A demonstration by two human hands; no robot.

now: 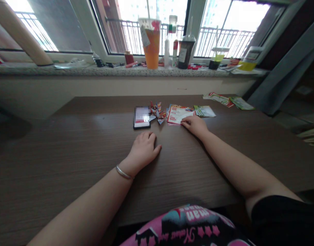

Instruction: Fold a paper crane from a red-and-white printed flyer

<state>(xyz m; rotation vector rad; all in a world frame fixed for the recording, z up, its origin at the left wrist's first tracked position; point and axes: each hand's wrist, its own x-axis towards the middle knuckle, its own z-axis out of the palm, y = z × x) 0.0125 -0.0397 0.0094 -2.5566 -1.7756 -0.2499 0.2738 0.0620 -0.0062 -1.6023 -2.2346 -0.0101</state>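
My left hand (144, 149) rests on the brown table (77, 143) with its thumb apart from the loosely bent fingers, holding nothing. Just beyond it lies a phone (142, 125) in a black case, its screen partly blurred. My right hand (195, 125) has its thumb and fingers closed at the near right corner of a stack of printed cards (176, 114), white with red and orange print. Between phone and cards are crumpled candy wrappers (159, 112). Green-edged packets (207, 111) lie right behind my right hand.
More flat packets (243, 103) lie at the table's far right. Along the granite windowsill (77, 70) stand an orange drink cup (152, 48), a dark drink cup (185, 54), bottles and small clutter. A cardboard tube (23, 34) leans at the left, and a grey curtain (282, 65) hangs right.
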